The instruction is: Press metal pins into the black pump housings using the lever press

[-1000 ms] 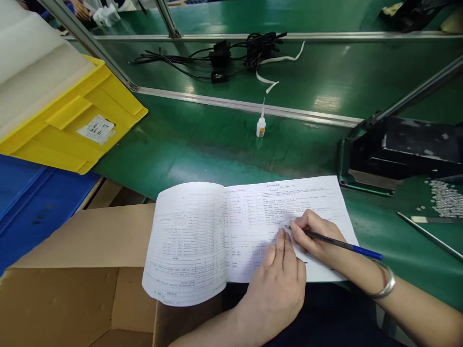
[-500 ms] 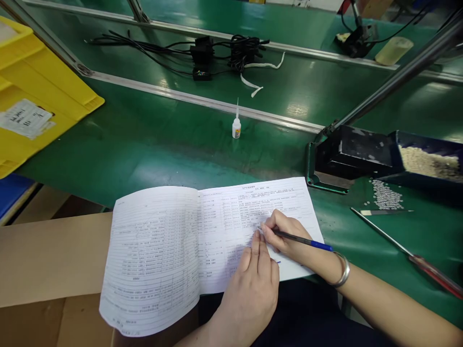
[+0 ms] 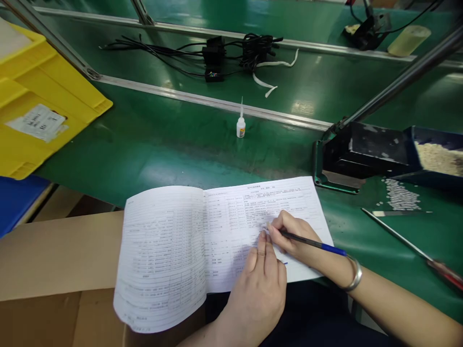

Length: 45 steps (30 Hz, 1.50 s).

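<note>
An open booklet of printed, lined pages [image 3: 166, 255] lies at the front edge of the green bench, its left page curling over the edge. My right hand [image 3: 296, 236] is closed around a blue-capped pen [image 3: 314, 242], with the tip at the right page among the printed lines. My left hand [image 3: 258, 284] lies flat on the lower part of that page, fingers stretched out, fingertips just below the pen tip. A short blue ink mark shows beside the left fingers. The right wrist wears a silver bangle [image 3: 356, 273].
A small white dropper bottle [image 3: 240, 127] stands behind the booklet. To the right are a dark bin of pale pieces [image 3: 439, 158], scattered small beads [image 3: 401, 194], tweezers [image 3: 396, 213] and a red-handled screwdriver [image 3: 446, 274]. A yellow crate [image 3: 54, 101] and cardboard box [image 3: 61, 255] are at left; black cables [image 3: 253, 50] lie behind.
The whole scene has shifted slightly to the right in view as the camera turned. Both hands keep nearly the same place on the page, the pen still held in the right hand.
</note>
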Tool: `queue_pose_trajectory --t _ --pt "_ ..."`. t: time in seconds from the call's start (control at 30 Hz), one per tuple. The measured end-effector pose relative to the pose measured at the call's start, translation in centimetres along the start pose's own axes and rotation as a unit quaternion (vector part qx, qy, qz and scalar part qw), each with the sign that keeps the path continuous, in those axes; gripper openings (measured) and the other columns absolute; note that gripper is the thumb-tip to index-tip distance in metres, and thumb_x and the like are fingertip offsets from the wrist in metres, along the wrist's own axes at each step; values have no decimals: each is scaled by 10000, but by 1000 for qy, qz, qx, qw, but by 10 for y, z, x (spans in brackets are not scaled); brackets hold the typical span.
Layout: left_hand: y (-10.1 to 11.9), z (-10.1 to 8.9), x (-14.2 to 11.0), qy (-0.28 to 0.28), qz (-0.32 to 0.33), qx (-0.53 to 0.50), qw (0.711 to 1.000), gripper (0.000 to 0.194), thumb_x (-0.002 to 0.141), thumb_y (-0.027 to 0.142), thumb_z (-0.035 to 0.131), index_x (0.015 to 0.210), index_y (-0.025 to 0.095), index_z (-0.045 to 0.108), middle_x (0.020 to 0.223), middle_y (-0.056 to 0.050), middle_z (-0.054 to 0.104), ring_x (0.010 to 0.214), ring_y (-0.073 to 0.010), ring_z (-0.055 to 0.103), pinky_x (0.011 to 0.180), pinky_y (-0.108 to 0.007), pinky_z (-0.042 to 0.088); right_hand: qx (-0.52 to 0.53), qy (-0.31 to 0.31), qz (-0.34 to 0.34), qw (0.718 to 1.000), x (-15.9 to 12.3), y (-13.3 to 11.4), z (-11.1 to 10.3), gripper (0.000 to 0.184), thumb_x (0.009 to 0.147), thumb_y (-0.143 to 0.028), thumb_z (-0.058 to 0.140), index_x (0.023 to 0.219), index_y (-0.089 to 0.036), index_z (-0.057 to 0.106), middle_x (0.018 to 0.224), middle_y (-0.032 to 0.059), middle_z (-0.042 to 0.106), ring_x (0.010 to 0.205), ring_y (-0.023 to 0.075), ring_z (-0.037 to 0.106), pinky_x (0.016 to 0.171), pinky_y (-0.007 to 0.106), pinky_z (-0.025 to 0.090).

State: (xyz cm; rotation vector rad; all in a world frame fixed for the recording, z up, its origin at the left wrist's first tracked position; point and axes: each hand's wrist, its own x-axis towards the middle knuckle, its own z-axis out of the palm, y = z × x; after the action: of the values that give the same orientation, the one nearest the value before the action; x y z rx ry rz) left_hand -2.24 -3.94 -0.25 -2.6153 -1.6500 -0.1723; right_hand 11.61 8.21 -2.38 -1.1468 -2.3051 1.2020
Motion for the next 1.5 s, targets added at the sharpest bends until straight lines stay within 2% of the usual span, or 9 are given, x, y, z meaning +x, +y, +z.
queue_pose_trajectory --t 0.27,0.4,0.53,0.77,0.87,1.13,1.3,1.5 --pt "-1 -6 -1 -18 17 24 999 262 923 181 482 1114 33 584 1368 -302 574 1405 -413 423 1109 -430 401 -4 20 30 999 0 0 1 233 960 -363 527 776 -252 436 603 -41 576 473 123 530 465 245 387" --pt "-1 -6 -1 -16 15 30 999 257 915 188 486 1102 40 582 1378 -299 568 1406 -404 427 1116 -430 383 -7 31 3 999 0 -5 -1 228 937 -324 526 743 -259 425 537 -54 524 423 123 483 429 251 354" --pt "-3 -4 0 -7 24 31 999 229 937 211 494 1080 57 588 1354 -276 598 1383 -390 467 1116 -430 376 0 53 10 999 -3 -7 -7 222 953 -327 522 756 -250 454 598 -35 574 477 122 535 469 240 407" --pt "-5 -5 3 -19 25 7 999 255 958 196 485 1133 49 596 1391 -275 568 1369 -383 488 1073 -413 410 15 8 -3 1000 -3 4 -6 214 978 -344 501 798 -243 442 581 -45 564 474 119 526 477 241 398" --pt "-5 -5 4 -20 18 6 1000 268 968 203 484 1159 50 594 1433 -274 531 1391 -377 462 1075 -406 411 25 13 0 1000 -3 7 -4 226 980 -356 503 797 -242 438 587 -40 570 483 119 530 489 243 407" --pt "-1 -1 2 -10 5 19 1000 265 983 251 510 1135 57 606 1401 -263 570 1392 -362 465 1067 -402 440 37 11 25 999 -6 5 -5 208 957 -348 540 804 -236 456 620 -34 584 510 117 537 501 238 397" --pt "1 5 3 -3 -7 4 1000 236 964 236 524 1102 68 617 1404 -274 561 1385 -367 474 1036 -414 478 39 8 10 999 -4 9 -2 211 956 -337 546 815 -236 427 611 -54 532 498 105 488 491 229 356" --pt "1 4 5 -10 -5 6 1000 237 961 231 511 1087 62 618 1401 -289 556 1386 -377 467 1028 -424 494 26 12 12 1000 -1 9 -1 186 961 -314 530 831 -231 427 634 -52 533 514 103 481 500 225 347"
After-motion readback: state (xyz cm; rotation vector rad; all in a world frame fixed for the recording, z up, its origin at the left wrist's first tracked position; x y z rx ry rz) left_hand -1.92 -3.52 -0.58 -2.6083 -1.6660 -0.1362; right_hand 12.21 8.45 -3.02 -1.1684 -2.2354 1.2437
